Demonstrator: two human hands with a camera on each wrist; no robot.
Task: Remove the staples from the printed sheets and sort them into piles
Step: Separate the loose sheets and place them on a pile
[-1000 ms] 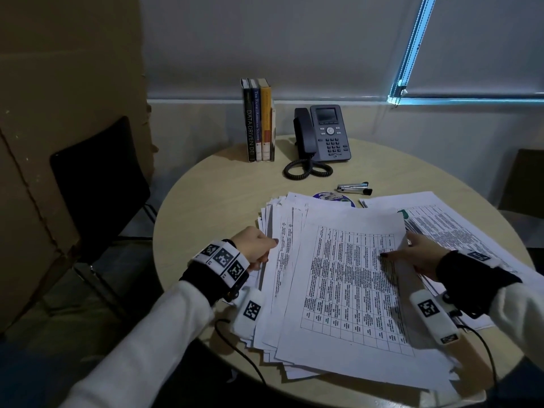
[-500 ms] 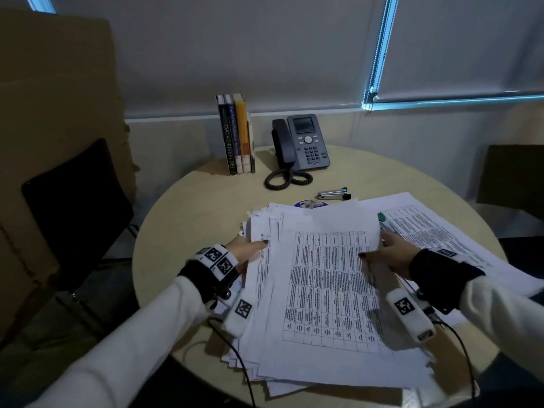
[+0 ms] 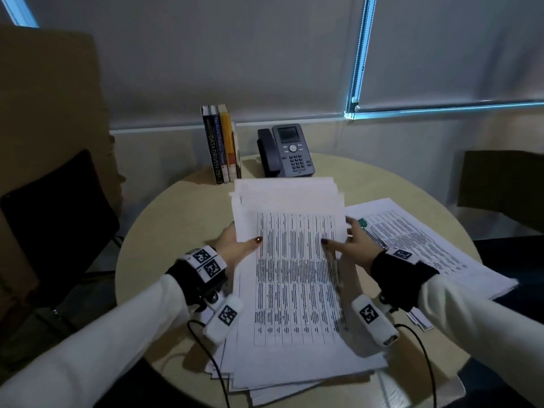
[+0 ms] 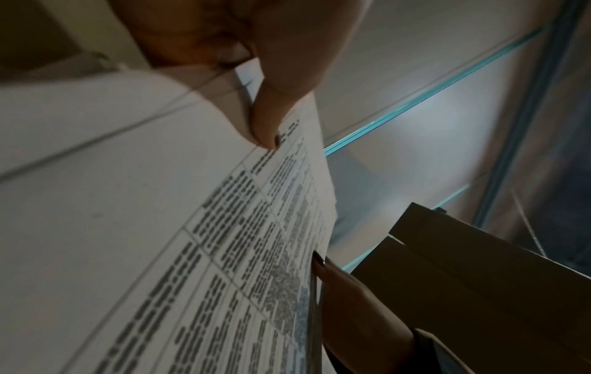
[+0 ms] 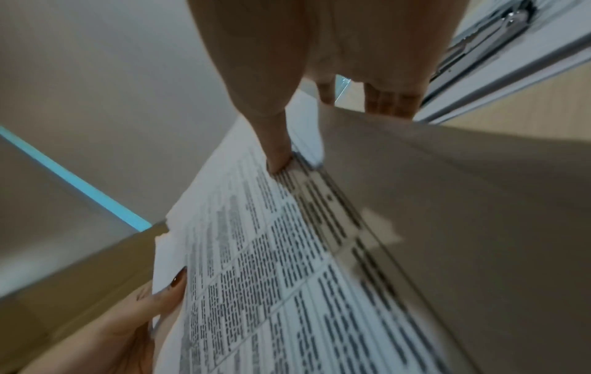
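A thick stack of printed sheets (image 3: 294, 290) with tables lies in front of me on the round table (image 3: 176, 219). Its far end is lifted and curls up. My left hand (image 3: 235, 248) pinches the stack's left edge, thumb (image 4: 272, 121) on top and fingers underneath. My right hand (image 3: 350, 245) grips the right edge the same way, with its thumb (image 5: 272, 141) pressed on the top page (image 5: 288, 278). A second pile of printed sheets (image 3: 426, 245) lies flat to the right. No staple shows in any view.
A metal tool (image 5: 492, 33) with a green end (image 3: 362, 222) lies on the right pile beside my right hand. A desk phone (image 3: 285, 151) and three upright books (image 3: 222, 142) stand at the table's far edge. A black chair (image 3: 53, 219) stands at the left.
Both hands have closed on the stack's side edges and raised its far end. The lifted sheets now hide the stapler and disc that lay behind the stack.
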